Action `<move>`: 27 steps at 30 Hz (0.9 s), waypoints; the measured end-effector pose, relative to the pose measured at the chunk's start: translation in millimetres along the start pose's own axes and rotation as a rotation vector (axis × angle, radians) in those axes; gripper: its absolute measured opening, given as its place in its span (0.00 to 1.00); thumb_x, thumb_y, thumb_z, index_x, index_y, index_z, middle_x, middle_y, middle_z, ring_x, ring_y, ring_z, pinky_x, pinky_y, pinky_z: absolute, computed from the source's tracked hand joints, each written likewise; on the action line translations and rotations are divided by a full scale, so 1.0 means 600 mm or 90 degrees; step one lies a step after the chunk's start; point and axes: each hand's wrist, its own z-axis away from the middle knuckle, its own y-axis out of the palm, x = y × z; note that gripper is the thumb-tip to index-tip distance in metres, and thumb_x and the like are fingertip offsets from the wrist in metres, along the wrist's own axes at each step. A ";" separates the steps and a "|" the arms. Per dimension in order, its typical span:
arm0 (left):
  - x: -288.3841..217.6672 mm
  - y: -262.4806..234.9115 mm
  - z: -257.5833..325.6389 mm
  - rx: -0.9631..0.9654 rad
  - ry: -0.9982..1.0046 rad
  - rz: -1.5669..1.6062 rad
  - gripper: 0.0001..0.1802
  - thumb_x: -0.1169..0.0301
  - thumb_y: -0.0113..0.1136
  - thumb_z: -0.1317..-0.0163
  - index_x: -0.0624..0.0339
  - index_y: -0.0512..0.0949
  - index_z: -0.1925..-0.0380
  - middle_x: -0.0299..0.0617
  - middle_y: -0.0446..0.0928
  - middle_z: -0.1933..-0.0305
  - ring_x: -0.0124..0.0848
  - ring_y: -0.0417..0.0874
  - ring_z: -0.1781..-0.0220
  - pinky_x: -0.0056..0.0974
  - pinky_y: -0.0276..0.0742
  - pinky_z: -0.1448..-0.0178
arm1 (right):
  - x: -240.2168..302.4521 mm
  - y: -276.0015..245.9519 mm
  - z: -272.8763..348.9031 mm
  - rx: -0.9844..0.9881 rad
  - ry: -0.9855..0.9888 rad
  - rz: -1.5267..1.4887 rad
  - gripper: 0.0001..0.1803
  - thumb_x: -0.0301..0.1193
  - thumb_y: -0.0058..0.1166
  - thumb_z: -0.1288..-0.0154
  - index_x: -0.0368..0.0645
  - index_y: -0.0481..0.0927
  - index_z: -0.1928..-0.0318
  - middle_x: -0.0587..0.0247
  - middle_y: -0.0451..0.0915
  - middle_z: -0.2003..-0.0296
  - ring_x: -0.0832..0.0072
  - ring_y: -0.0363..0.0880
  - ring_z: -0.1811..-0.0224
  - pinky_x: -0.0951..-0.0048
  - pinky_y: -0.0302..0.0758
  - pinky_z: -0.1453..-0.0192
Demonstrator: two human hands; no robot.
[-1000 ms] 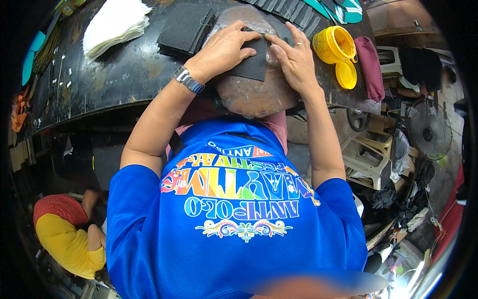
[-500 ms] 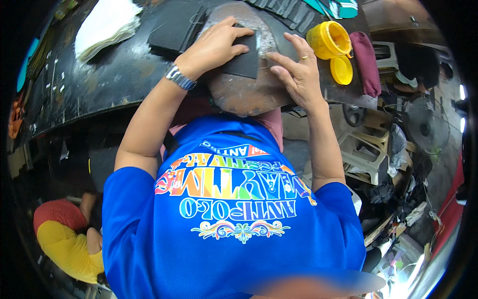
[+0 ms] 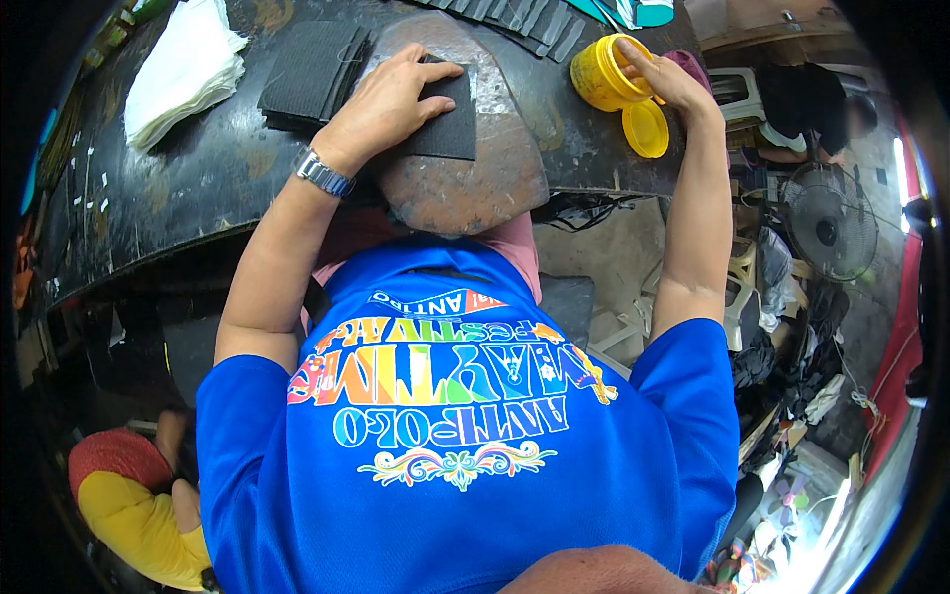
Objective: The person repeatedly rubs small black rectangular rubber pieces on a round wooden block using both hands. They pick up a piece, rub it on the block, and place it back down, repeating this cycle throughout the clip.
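Note:
My left hand (image 3: 388,99), with a metal wristwatch (image 3: 323,174) on its wrist, lies flat on a dark grey rectangular piece (image 3: 453,124) and holds it down. The piece rests on a rounded rusty-brown slab (image 3: 475,183) at the near edge of the black worktable (image 3: 178,188). My right hand (image 3: 665,81) is stretched out to the right. Its fingertips are at the rim of an open yellow tub (image 3: 604,77). Whether they dip into the tub I cannot tell. The tub's yellow lid (image 3: 645,130) lies just beside it.
A stack of dark pieces (image 3: 312,69) lies left of the slab, and a pile of white sheets (image 3: 183,69) lies further left. Dark strips (image 3: 524,15) line the far edge. A floor fan (image 3: 831,223) stands at the right. Another person in yellow (image 3: 129,505) sits low at the left.
My right hand has left the dark piece and moved right to the yellow tub. My left hand stays pressed on the piece.

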 end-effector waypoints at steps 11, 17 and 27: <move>0.001 0.003 0.003 -0.024 -0.011 0.068 0.24 0.65 0.70 0.37 0.51 0.81 0.40 0.49 0.77 0.45 0.48 0.80 0.41 0.45 0.75 0.36 | 0.030 0.026 0.112 -0.413 -0.054 0.057 0.28 0.58 0.50 0.26 0.48 0.89 0.53 0.50 0.82 0.50 0.52 0.84 0.49 0.56 0.78 0.47; 0.003 0.007 0.007 -0.050 0.009 0.040 0.23 0.63 0.70 0.38 0.54 0.82 0.43 0.49 0.77 0.43 0.50 0.79 0.40 0.47 0.76 0.36 | 0.089 0.064 0.202 -0.370 -0.042 0.023 0.23 0.53 0.56 0.27 0.46 0.90 0.55 0.53 0.82 0.54 0.55 0.85 0.57 0.56 0.79 0.54; 0.005 0.013 0.007 -0.053 0.009 0.033 0.24 0.63 0.70 0.36 0.55 0.81 0.41 0.50 0.77 0.44 0.50 0.79 0.40 0.46 0.75 0.34 | 0.207 0.218 0.123 -0.305 -0.402 -0.278 0.19 0.47 0.59 0.28 0.57 0.87 0.43 0.45 0.71 0.33 0.48 0.63 0.27 0.52 0.62 0.26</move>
